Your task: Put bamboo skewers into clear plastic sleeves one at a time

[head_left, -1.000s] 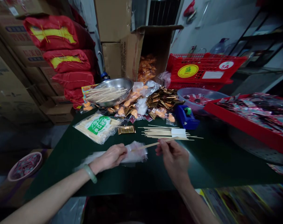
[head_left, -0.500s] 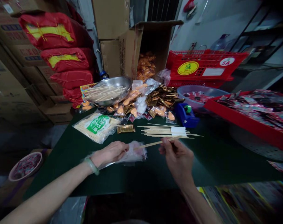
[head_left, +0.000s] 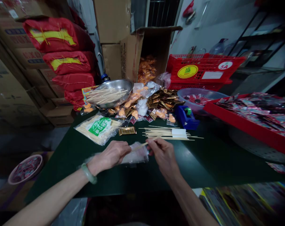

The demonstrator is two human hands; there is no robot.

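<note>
My left hand (head_left: 115, 153), with a pale green bangle at its wrist, is closed on the edge of a clear plastic bag (head_left: 137, 156) in a small stack on the table. Pinched in my right hand (head_left: 162, 153) are thin bamboo sticks (head_left: 142, 145), how many I cannot tell; their left end reaches into or over the bag beside my left fingers. Beyond my right hand lies a loose row of bamboo sticks (head_left: 154, 132) with a white piece (head_left: 179, 133) across it. A gold sachet (head_left: 127, 131) and a packet of bamboo sticks (head_left: 98, 128) lie beyond my left hand.
On the green table (head_left: 86, 175) stand a metal bowl (head_left: 123, 84) of sticks, a pile of brown-gold sachets (head_left: 163, 99), orange wrapped pieces (head_left: 171, 118) and a blue tape dispenser (head_left: 187, 117). A red tray (head_left: 250, 128) of packets and a red basket (head_left: 205, 70) stand right.
My right hand has moved left toward my left hand, carrying the sticks further along the plastic bag. My left hand keeps its hold on the bag. The view has shifted slightly.
</note>
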